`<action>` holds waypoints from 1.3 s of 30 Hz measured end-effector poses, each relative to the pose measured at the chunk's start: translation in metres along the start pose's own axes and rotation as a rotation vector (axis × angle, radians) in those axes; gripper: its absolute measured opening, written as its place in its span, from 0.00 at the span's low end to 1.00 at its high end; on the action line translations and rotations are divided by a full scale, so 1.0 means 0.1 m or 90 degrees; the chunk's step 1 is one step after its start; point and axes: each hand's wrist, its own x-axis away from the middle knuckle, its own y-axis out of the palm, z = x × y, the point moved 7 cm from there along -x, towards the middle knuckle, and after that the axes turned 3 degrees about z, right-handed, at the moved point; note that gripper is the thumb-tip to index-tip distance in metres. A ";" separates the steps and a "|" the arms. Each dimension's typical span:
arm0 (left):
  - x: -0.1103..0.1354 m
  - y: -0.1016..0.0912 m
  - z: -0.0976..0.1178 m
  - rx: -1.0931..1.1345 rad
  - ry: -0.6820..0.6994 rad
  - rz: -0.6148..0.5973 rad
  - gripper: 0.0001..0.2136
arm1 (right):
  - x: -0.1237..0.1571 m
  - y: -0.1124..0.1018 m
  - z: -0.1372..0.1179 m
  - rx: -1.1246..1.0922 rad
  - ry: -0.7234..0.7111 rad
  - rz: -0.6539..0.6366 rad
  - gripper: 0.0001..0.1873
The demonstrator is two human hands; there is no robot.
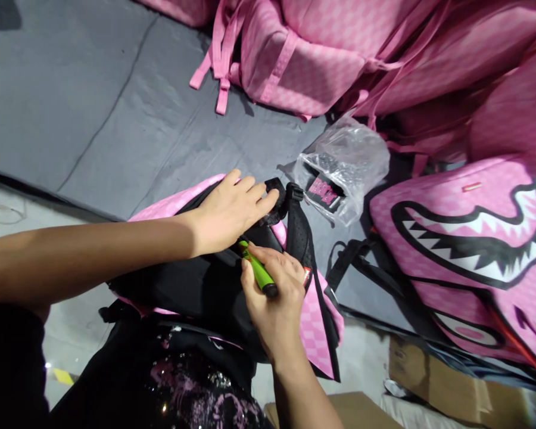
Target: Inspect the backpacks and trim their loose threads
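Note:
A pink and black backpack (196, 289) lies across the table's edge in front of me, its black side facing up. My left hand (230, 208) rests flat on it, fingers stretched out beside a black strap bundle (274, 196). In my right hand (279, 298) is a green marker (259, 271) with black ends. Its far end points at the black fabric just below my left palm; whether it touches the fabric, I cannot tell. A black shoulder strap (300, 229) runs along the bag's right side.
Several pink checkered backpacks (304, 65) crowd the back of the grey table (98, 113). An open clear plastic bag (361, 149) holds dark tags with pink print. At right lies a backpack with a toothed mouth design (464, 220). Cardboard (455, 381) sits below the table.

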 end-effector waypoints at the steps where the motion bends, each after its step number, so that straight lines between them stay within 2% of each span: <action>1: -0.01 0.00 -0.01 0.005 -0.001 -0.006 0.31 | 0.00 0.00 0.01 0.005 0.002 0.010 0.08; 6: 0.06 -0.02 -0.17 0.026 0.008 -0.087 0.40 | 0.01 0.01 0.05 -0.068 0.004 0.010 0.08; 10: 0.21 -0.05 -0.42 0.055 -0.071 -0.132 0.54 | 0.02 0.04 0.00 -0.092 0.002 0.029 0.09; 13: 0.26 -0.05 -0.42 0.064 -0.101 -0.135 0.58 | 0.00 0.15 -0.07 -0.130 -0.034 0.026 0.09; 17: 0.23 -0.01 -0.34 0.016 -0.122 -0.154 0.57 | -0.01 0.25 -0.04 -0.166 -0.030 0.032 0.10; 20: 0.22 -0.01 -0.33 0.005 -0.090 -0.165 0.56 | -0.02 0.26 -0.01 -0.175 -0.024 0.024 0.11; 24: 0.27 -0.02 -0.43 0.027 -0.048 -0.187 0.51 | -0.03 0.21 0.01 -0.183 -0.020 0.011 0.11; 29: 0.26 0.01 -0.52 0.074 -0.018 -0.218 0.51 | -0.05 0.18 0.00 -0.188 -0.019 0.004 0.11; 34: 0.24 0.02 -0.52 0.098 -0.064 -0.281 0.49 | -0.09 0.27 -0.09 -0.210 -0.030 0.014 0.09; 39: 0.25 0.01 -0.51 0.131 -0.068 -0.241 0.49 | -0.11 0.31 -0.14 -0.195 -0.025 0.042 0.10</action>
